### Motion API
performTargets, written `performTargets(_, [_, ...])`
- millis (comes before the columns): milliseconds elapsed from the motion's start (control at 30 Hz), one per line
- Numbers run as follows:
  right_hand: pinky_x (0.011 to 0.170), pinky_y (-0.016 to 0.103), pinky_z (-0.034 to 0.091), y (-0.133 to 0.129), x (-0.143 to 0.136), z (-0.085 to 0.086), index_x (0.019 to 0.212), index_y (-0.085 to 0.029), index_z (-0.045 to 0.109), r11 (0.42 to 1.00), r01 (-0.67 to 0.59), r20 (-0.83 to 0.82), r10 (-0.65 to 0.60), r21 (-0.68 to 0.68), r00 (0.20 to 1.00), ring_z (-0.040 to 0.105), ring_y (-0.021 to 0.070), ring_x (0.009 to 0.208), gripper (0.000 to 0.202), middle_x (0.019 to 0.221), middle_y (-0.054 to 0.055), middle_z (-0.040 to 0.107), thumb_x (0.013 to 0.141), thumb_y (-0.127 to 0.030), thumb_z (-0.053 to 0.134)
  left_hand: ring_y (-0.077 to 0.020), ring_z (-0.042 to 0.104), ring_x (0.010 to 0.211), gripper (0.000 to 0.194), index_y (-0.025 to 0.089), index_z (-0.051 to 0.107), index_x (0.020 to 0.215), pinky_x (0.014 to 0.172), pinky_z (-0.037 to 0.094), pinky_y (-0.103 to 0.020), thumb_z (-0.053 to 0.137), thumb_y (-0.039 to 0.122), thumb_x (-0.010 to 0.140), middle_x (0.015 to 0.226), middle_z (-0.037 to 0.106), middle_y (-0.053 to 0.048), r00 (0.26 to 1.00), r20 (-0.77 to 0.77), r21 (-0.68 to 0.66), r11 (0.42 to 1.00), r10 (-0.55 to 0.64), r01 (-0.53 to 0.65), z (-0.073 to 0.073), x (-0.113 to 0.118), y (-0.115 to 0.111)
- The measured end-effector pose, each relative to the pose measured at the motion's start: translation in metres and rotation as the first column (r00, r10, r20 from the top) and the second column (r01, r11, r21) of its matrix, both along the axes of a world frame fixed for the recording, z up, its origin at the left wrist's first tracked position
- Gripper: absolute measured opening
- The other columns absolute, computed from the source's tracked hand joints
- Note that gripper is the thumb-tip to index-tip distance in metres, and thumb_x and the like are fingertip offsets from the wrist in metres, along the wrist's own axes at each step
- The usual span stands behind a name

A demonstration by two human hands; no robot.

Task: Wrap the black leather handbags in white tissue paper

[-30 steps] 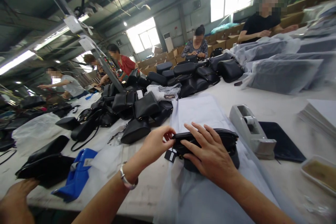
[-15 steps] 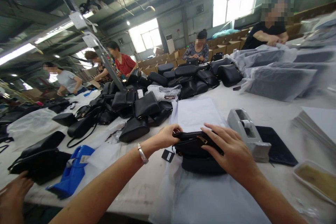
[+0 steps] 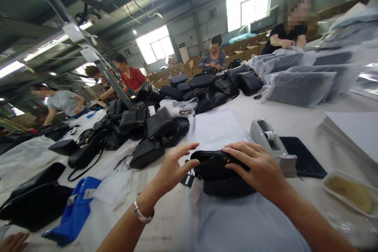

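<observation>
One black handbag [image 3: 228, 186]: on the translucent sheet [image 3: 242, 224], between both hands, top rim level with their fingertips.
Left hand [image 3: 169, 169]: parted, thumb at the handbag's left top corner, fingers raised clear of it; thumb contact cannot be told.
Right hand [image 3: 260, 167]: gripping the handbag's right end, fingers over the top edge, thumb on the front.
Left-hand change: half a second ago its fingers were pinched together at that corner; now they are spread.
</observation>
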State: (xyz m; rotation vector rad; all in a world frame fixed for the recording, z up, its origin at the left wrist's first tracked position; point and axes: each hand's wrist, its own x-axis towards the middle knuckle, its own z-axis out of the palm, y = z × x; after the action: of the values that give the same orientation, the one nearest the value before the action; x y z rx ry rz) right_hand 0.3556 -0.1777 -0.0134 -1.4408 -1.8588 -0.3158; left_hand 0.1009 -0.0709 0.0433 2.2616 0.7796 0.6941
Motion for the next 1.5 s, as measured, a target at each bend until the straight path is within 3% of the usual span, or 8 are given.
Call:
performTargets(100, [0.099, 0.042, 0.048, 0.0, 0.004, 0.002, 0.133, -0.028, 0.055, 1.0, 0.012, -0.043, -0.013, -0.026, 0.999, 0.062, 0.0245, 0.111, 0.043, 0.122, 0.004, 0.068, 0.091, -0.034, 0.065, -0.0219, 0.063, 0.115, 0.042, 0.028, 0.066, 0.123, 0.102, 0.049, -0.034, 0.075, 0.031, 0.082, 0.123, 0.069, -0.003, 0.998, -0.033, 0.094, 0.994, -0.058, 0.061, -0.003, 0.011, -0.006])
performTargets(233, [0.099, 0.041, 0.051, -0.001, 0.013, -0.002, 0.13, -0.027, 0.056, 0.996, 0.062, -0.184, -0.075, -0.071, 0.98, 0.063, 0.025, 0.112, 0.044, 0.122, 0.005, 0.068, 0.089, -0.039, 0.066, -0.0202, 0.069, 0.1, 0.019, 0.025, 0.072, 0.104, 0.093, 0.053, -0.032, 0.073, 0.025, 0.085, 0.105, 0.075, -0.002, 0.999, 0.017, 0.109, 0.993, 0.045, -0.047, -0.014, 0.018, -0.01])
performTargets(367, [0.097, 0.041, 0.054, -0.001, 0.02, -0.01, 0.122, -0.027, 0.062, 0.992, 0.075, -0.303, -0.102, -0.097, 0.948, 0.065, 0.0253, 0.111, 0.037, 0.118, 0.005, 0.068, 0.088, -0.042, 0.065, -0.0231, 0.064, 0.114, 0.036, 0.027, 0.064, 0.123, 0.1, 0.051, -0.038, 0.069, 0.028, 0.087, 0.122, 0.07, -0.005, 0.989, 0.044, 0.266, 0.953, 0.139, -0.146, -0.022, 0.027, -0.02])
performTargets(533, [0.098, 0.042, 0.053, -0.001, 0.021, -0.01, 0.128, -0.028, 0.059, 0.995, 0.046, -0.297, -0.069, -0.084, 0.952, 0.064, 0.0253, 0.113, 0.041, 0.121, 0.006, 0.067, 0.089, -0.039, 0.064, -0.0292, 0.052, 0.129, 0.037, 0.028, 0.065, 0.12, 0.114, 0.036, -0.055, 0.073, 0.035, 0.084, 0.132, 0.063, -0.007, 0.986, 0.068, 0.706, 0.691, 0.15, -0.154, -0.027, 0.059, -0.042])
performTargets(800, [0.096, 0.041, 0.055, -0.001, 0.022, -0.011, 0.127, -0.028, 0.06, 0.998, 0.034, -0.296, -0.048, -0.053, 0.954, 0.065, 0.025, 0.111, 0.04, 0.119, 0.006, 0.068, 0.089, -0.04, 0.064, -0.0245, 0.059, 0.116, 0.023, 0.026, 0.068, 0.109, 0.107, 0.043, -0.047, 0.071, 0.021, 0.086, 0.122, 0.068, -0.006, 0.974, 0.164, 0.855, 0.47, 0.157, -0.219, -0.032, 0.08, -0.045])
performTargets(967, [0.098, 0.041, 0.054, -0.001, 0.022, -0.015, 0.13, -0.029, 0.058, 0.998, 0.028, -0.316, -0.045, -0.057, 0.948, 0.064, 0.0248, 0.113, 0.043, 0.122, 0.005, 0.067, 0.088, -0.038, 0.066, -0.0194, 0.065, 0.089, 0.021, 0.024, 0.067, 0.104, 0.085, 0.048, -0.035, 0.068, 0.013, 0.086, 0.099, 0.073, -0.004, 0.96, 0.206, 0.826, 0.491, 0.191, -0.275, -0.033, 0.079, -0.048])
performTargets(1133, [0.101, 0.041, 0.053, -0.003, 0.022, -0.017, 0.135, -0.029, 0.055, 0.998, 0.034, -0.333, -0.049, -0.051, 0.942, 0.063, 0.0248, 0.116, 0.049, 0.127, 0.006, 0.065, 0.088, -0.038, 0.066, -0.0182, 0.067, 0.086, 0.019, 0.022, 0.064, 0.106, 0.081, 0.05, -0.032, 0.061, 0.013, 0.09, 0.1, 0.073, -0.005, 0.953, 0.22, 0.784, 0.544, 0.208, -0.3, -0.038, 0.076, -0.049])
performTargets(1500, [0.094, 0.04, 0.056, -0.004, 0.029, -0.01, 0.147, -0.03, 0.041, 0.991, -0.004, -0.421, -0.052, -0.132, 0.906, 0.068, 0.0264, 0.109, 0.069, 0.12, 0.006, 0.07, 0.084, -0.037, 0.07, -0.0178, 0.067, 0.084, 0.021, 0.021, 0.066, 0.114, 0.078, 0.052, -0.031, 0.059, 0.016, 0.094, 0.096, 0.073, -0.006, 0.993, 0.024, 0.815, 0.573, 0.119, -0.089, -0.02, 0.061, -0.039])
